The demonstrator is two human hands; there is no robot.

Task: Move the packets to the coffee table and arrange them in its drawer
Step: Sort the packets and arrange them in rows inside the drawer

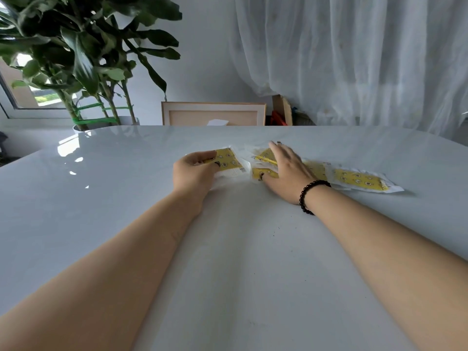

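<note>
Head view is showing the left hand (196,172) curling its fingers (202,155) around the leftmost packet (229,162) on the white tabletop (126,188). The right hand (286,171) is lying flat, fingers straight, apparently pressing the middle packets (263,158). Another packet (359,181) is lying rightmost, untouched.

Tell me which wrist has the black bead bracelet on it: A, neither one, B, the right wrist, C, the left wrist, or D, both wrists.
B: the black bead bracelet circles the wrist of the right hand, which lies flat on the yellow packets, while the wrist behind the left hand is bare.
</note>
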